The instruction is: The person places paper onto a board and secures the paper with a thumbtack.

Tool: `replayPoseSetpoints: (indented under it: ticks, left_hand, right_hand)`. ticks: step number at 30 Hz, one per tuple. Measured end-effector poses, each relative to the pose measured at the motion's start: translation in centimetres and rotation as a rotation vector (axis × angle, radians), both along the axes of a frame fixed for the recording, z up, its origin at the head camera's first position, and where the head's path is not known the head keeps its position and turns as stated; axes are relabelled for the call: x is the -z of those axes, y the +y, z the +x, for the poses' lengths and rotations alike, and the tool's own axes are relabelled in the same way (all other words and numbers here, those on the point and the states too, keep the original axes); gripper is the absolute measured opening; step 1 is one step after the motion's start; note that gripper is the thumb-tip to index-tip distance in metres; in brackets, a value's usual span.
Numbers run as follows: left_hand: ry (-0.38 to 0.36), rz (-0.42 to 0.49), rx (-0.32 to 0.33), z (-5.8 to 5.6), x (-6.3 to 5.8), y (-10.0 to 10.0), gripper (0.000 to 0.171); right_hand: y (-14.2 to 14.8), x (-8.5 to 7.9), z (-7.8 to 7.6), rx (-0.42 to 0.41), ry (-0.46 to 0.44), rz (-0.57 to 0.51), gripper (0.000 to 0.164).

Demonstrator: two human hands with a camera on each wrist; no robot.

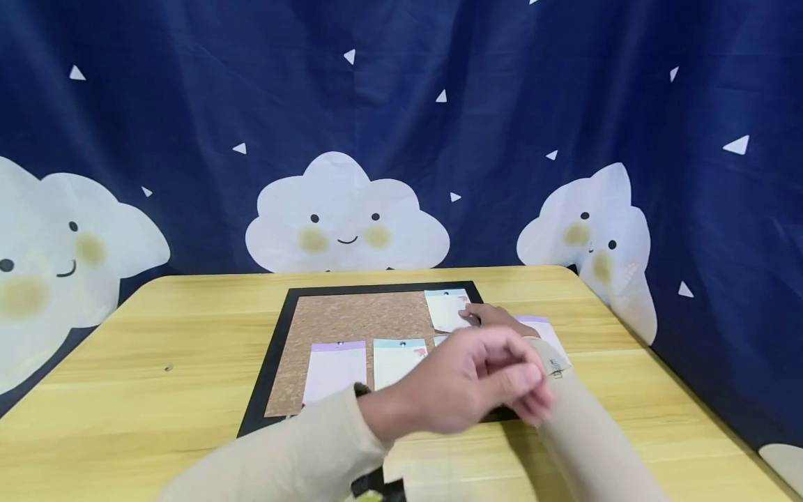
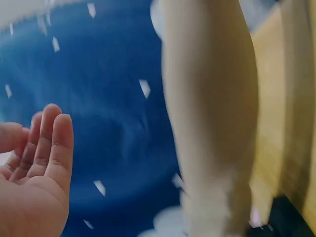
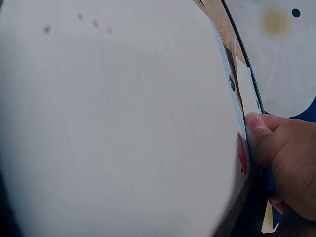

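Note:
My right hand [image 1: 495, 315] reaches to the upper right of a black-framed corkboard [image 1: 360, 315]. Its thumb and fingertips pinch the right edge of a white note sheet [image 1: 447, 317] with a blue top strip and a pin. In the right wrist view the thumb [image 3: 257, 126] is at the sheet's edge, and another pinned sheet [image 3: 123, 123] fills the foreground. My left hand [image 1: 464, 380] is raised before the board, crossing in front of the right forearm. Its fingers [image 2: 58, 148] are loosely bent, with nothing visible held.
A purple-topped sheet [image 1: 335, 373] and a blue-topped sheet [image 1: 390, 366] are pinned in the lower row, partly covered by my left arm. Another purple-topped sheet [image 1: 546, 331] lies right of the board. A tiny object [image 1: 168, 367] rests on the wooden table [image 1: 113, 390] at left.

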State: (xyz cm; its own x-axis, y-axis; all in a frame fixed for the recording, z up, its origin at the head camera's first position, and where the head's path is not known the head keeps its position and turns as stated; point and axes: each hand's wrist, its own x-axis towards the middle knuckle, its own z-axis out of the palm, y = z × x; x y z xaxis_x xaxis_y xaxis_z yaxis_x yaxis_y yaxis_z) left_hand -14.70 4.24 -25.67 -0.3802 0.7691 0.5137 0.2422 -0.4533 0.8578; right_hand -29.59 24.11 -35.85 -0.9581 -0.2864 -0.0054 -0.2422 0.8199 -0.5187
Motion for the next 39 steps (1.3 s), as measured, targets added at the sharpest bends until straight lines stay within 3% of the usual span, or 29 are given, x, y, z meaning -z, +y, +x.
replayPoseSetpoints:
  ticks: [3,7,11,13,16,19,23,26,27,30,32,35,39]
  left_hand:
    - [0.148,0.066,0.044,1.3,1.6,-0.3,0.021]
    - [0.34,0.026,-0.071,2.3,3.6,-1.3,0.022]
    - [0.427,-0.087,-0.128,3.9,3.2,-3.4,0.006]
    - [0.537,-0.113,-0.184,4.6,3.0,-4.5,0.007]
    - [0.791,-0.102,-0.347,5.4,2.8,-6.1,0.02]
    - [1.038,-0.084,-0.557,5.5,2.7,-7.9,0.033]
    - [1.184,-0.253,-0.853,5.8,3.1,-11.0,0.036]
    - [1.181,-0.474,-0.976,5.9,3.5,-13.1,0.015]
    - [1.167,-0.545,-0.994,5.9,3.6,-13.7,0.015]
    - [1.121,-0.761,-1.042,5.8,4.1,-15.4,0.038]
    - [1.068,-0.892,-1.081,5.8,4.8,-16.5,0.036]
    - [0.982,-1.02,-1.147,5.7,6.1,-18.1,0.037]
    - [0.87,-1.09,-1.232,5.5,7.4,-19.6,0.043]
  right_hand:
    - [-0.4,0.0,-0.1,0.014,-0.028,0.03,0.035]
    - [-0.8,-0.2,-0.1,0.047,-0.082,0.079,0.041]
    - [-1.0,-0.4,0.2,0.061,-0.113,0.064,0.042]
    - [-0.9,-0.4,0.4,0.063,-0.116,0.054,0.042]
    - [-0.9,-0.3,0.4,0.068,-0.122,0.046,0.042]
    - [-1.0,-0.1,0.3,0.085,-0.123,0.048,0.043]
    - [-1.1,0.0,0.2,0.077,-0.116,0.064,0.044]
    - [-1.0,0.1,0.1,0.066,-0.104,0.084,0.045]
    - [-1.0,0.1,0.1,0.07,-0.103,0.087,0.045]
    - [-0.9,0.2,0.1,0.071,-0.097,0.103,0.045]
    - [-1.1,0.3,0.1,0.076,-0.101,0.109,0.045]
    - [-1.3,0.3,0.2,0.077,-0.098,0.116,0.044]
    - [-1.4,0.0,0.3,0.078,-0.095,0.123,0.044]
